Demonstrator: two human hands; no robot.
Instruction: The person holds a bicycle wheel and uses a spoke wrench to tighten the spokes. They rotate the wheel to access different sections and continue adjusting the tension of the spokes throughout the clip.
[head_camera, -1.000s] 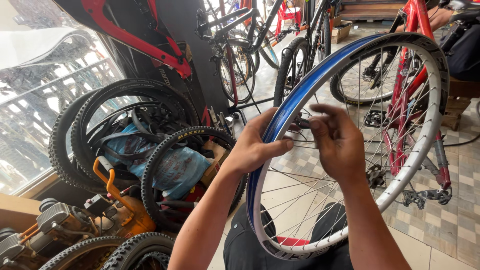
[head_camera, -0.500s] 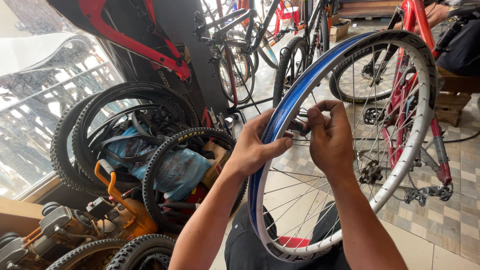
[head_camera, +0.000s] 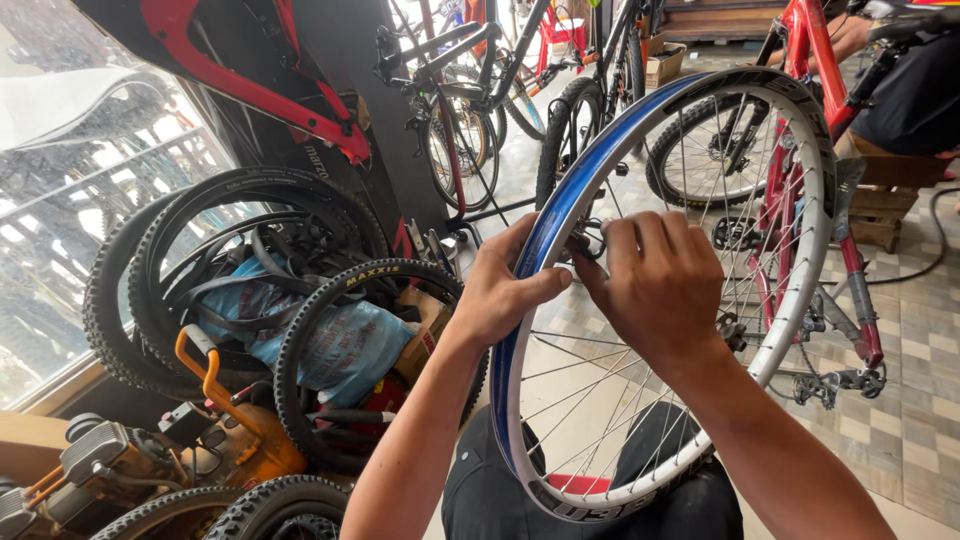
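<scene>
Rim (head_camera: 800, 130), a white bicycle wheel lined with blue tape (head_camera: 545, 235), stands upright on the person's lap, its long sweep running from 7 o'clock up to 1 o'clock across the view. Left hand (head_camera: 500, 290) clasps the taped edge at 9 o'clock of the hoop, fingers (head_camera: 520, 240) curled over it, while the right hand (head_camera: 655, 280), just beside at 3 o'clock, pinches something small on the rim, hidden. Tyres (head_camera: 250, 270) lie piled at 9 o'clock.

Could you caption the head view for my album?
Both hands, left hand and right hand, work at the blue-lined bicycle rim beside stacked tyres.
</scene>
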